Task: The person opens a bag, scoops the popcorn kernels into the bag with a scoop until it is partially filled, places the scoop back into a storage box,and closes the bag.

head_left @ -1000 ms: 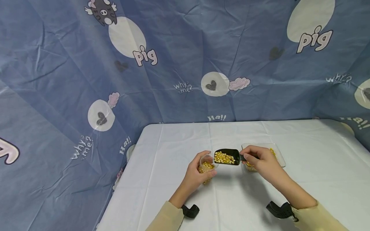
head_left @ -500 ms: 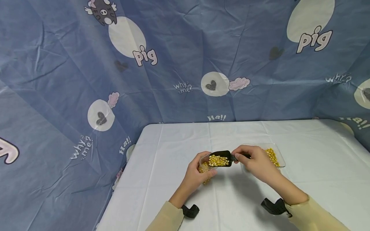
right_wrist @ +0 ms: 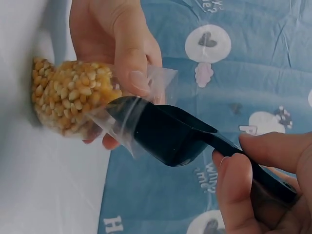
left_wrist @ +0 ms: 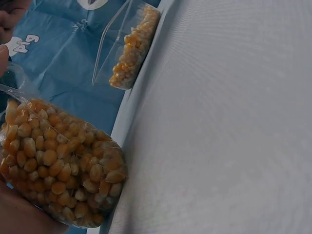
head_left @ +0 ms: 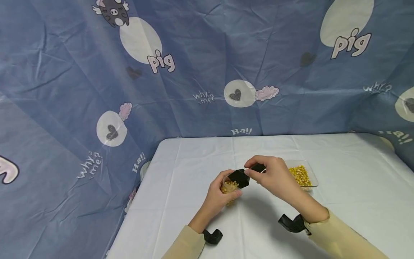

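Observation:
A clear plastic bag (left_wrist: 63, 161), well filled with yellow corn kernels (right_wrist: 78, 90), stands on the white table with its mouth spread. My left hand (head_left: 219, 192) grips the bag near its top, thumb on the near side and fingers round the far side. Between thumb and fingers, my right hand (head_left: 279, 178) pinches the handle of a black scoop (right_wrist: 168, 136). The scoop is tipped over, its front end inside the bag's mouth and its dark underside showing in the head view. The scoop's inside is hidden.
To the right, behind my right forearm, a clear plastic tray (head_left: 313, 173) holds more corn kernels. A white cloth covers the table (head_left: 200, 154), and a blue printed curtain (head_left: 181, 90) hangs along its back and left sides.
My right hand has moved left and up, bringing the scoop from beside the bag to its mouth. The scoop, earlier level and full of corn kernels, has turned over. The left hand stays put.

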Available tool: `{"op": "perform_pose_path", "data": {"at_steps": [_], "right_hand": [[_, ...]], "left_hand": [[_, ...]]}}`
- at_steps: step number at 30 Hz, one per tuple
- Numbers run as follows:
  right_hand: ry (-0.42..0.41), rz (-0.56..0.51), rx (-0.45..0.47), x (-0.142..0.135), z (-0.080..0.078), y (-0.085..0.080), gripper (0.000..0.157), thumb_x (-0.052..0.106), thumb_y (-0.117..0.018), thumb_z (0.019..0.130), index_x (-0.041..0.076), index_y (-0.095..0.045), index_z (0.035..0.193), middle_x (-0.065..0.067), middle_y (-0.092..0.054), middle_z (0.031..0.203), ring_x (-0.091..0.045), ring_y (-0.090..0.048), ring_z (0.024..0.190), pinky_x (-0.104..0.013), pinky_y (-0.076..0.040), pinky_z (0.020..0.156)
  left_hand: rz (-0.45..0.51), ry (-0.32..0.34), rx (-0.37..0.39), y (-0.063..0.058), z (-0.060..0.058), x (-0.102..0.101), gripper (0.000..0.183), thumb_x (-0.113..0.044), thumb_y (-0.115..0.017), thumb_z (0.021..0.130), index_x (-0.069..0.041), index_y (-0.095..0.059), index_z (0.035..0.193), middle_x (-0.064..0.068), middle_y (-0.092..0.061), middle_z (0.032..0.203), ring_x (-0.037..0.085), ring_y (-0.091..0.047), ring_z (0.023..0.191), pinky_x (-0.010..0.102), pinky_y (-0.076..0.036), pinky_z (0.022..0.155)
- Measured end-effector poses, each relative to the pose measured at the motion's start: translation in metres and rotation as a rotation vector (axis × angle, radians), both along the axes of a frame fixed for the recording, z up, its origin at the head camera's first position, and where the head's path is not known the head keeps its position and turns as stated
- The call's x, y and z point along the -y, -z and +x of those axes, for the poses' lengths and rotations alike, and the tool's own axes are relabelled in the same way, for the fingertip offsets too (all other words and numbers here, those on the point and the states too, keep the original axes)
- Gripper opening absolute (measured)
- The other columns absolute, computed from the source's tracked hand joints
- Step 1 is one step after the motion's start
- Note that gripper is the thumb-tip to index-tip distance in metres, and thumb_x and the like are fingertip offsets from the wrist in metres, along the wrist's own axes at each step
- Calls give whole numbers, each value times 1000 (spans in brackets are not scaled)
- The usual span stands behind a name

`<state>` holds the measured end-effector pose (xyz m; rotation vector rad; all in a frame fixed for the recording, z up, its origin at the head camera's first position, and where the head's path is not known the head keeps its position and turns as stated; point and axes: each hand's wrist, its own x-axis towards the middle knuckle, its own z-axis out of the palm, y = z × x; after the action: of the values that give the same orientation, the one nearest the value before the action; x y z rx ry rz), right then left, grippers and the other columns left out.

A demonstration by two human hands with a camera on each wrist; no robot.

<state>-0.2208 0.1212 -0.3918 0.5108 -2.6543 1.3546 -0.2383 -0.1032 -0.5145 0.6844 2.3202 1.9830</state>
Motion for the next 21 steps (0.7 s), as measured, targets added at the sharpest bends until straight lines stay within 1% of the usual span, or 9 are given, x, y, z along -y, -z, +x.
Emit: {"op": "perform_pose_path", "data": {"at_steps": [3,6,10,14,21], "right_hand": [[4,-7,0,4,0,0,8,21,-77,91,27,-75,96,10,-70,77,-9,-64,59,-33,-50,53],[16,-13,-11,4,-1,1,8,21,-77,91,27,-75,95,11,-70,80,-8,-65,60,-32,-50,52],[28,-35,-17,-1,1,1,7,22,-78,91,27,-74,93,10,-71,84,-9,-66,60,-33,-50,51],[45,-61,-13,-5,1,2,6,23,-79,90,27,-74,91,9,-70,83,-11,-66,60,-34,-52,53],[82,-135,-8,-14,0,4,9,21,-80,89,26,-73,87,1,-68,74,-20,-68,61,-33,-52,56]], "left_hand": [[-5,-4,-5,-1,1,0,61,-24,-84,85,-31,-55,138,-2,-66,122,19,-64,101,33,-53,83],[-8,-9,0,-2,1,1,62,-25,-84,85,-33,-55,139,-2,-66,121,19,-64,99,33,-53,81],[0,-8,6,-2,1,0,62,-23,-84,85,-34,-55,138,-3,-64,125,20,-63,103,33,-53,84],[12,-6,-1,-2,1,0,62,-22,-85,84,-33,-56,138,-4,-63,127,20,-62,108,33,-52,87],[27,6,-18,-2,1,1,62,-19,-84,85,-28,-55,139,0,-65,121,21,-62,106,31,-52,87]]}}
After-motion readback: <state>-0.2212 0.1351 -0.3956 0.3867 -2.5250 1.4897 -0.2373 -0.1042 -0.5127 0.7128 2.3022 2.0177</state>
